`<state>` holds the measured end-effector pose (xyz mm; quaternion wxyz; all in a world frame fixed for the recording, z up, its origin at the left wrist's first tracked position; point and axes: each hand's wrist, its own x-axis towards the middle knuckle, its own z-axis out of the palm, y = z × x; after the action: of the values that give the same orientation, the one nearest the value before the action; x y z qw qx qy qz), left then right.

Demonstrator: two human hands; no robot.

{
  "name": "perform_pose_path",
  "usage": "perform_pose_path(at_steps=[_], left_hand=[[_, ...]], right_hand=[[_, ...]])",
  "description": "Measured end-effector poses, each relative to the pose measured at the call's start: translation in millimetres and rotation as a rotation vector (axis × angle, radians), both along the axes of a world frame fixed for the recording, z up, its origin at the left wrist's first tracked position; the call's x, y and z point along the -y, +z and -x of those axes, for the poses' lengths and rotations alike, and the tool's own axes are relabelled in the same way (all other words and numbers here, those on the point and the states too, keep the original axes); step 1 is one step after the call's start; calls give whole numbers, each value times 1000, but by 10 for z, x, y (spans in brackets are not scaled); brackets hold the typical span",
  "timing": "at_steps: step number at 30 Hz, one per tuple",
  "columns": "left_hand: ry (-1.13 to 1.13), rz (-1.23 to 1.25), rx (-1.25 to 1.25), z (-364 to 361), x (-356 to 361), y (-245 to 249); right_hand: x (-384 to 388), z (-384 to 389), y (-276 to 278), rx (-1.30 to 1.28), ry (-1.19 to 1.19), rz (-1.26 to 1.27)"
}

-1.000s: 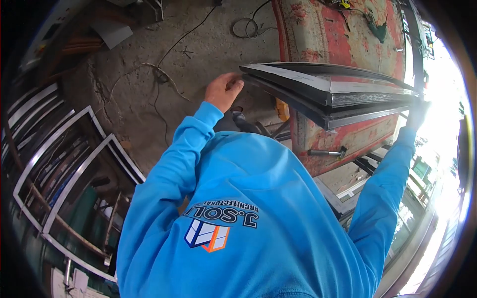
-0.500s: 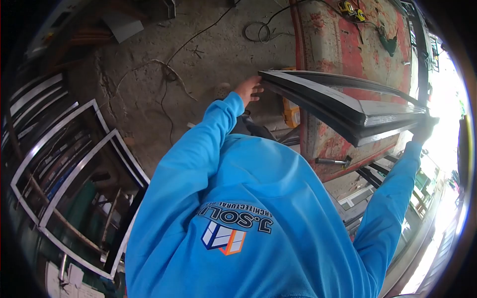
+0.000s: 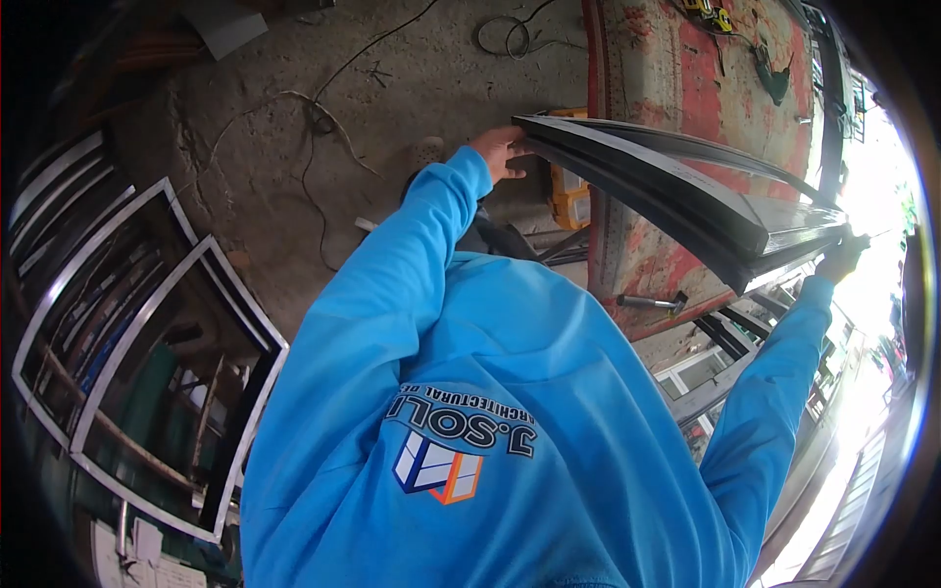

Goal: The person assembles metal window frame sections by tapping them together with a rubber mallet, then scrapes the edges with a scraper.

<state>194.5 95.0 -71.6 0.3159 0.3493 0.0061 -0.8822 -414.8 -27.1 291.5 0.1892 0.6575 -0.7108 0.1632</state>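
A long dark frame [image 3: 637,191] with a pale strip along its top spans the space between my hands, over the red, worn tabletop [image 3: 652,88]. My left hand [image 3: 500,154] is at its left end, thumb side against the corner and some fingers bent below it. At the far right end, my right hand [image 3: 841,259] grips the frame, partly lost in the glare. A hammer [image 3: 652,303] lies on the table's near edge, below the frame.
Metal-edged frames [image 3: 147,323] stand at the left. Cables [image 3: 319,118] run across the concrete floor [image 3: 421,78]. A yellow case [image 3: 569,196] sits beside the table. Yellow tape measures [image 3: 708,14] and a green object [image 3: 774,76] lie on the tabletop.
The frame's left end is higher in view, and my left hand has moved up and right, closer against it. The background has shifted slightly as the view moved.
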Motion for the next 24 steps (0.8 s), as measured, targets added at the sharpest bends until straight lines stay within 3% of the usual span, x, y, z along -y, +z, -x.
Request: perform_pose_path(at_steps=[2, 3, 5, 8, 10, 13, 15, 18, 20, 23, 24], left_hand=[[-8, 27, -53, -37, 18, -117], [-16, 54, -109, -37, 21, -179], [19, 48, -123, 4, -5, -258], [53, 56, -124, 24, 14, -238], [97, -22, -197, 7, 30, -193], [61, -42, -220, 8, 88, -219], [20, 9, -244, 15, 101, -297], [-2, 97, -262, 14, 52, -386], [-24, 129, -151, -5, 11, -379], [68, 20, -172, 113, -53, -723], [80, -28, -174, 116, -25, -592]], right_hand=[[5, -343, 22, 336, -177, 64], [-17, -264, 21, 331, -179, 72], [-56, 166, -13, -313, 94, -20], [-31, 200, 7, 6, -127, -102], [-34, 288, 24, -28, -37, -100], [-66, 130, -3, 164, -101, -109], [-44, -37, 28, 440, -187, -38], [-24, -150, -25, 655, -144, 61], [20, 264, -100, 505, -135, 33], [-43, 268, -116, 463, -93, -18], [-77, 199, -117, 492, -71, -30]])
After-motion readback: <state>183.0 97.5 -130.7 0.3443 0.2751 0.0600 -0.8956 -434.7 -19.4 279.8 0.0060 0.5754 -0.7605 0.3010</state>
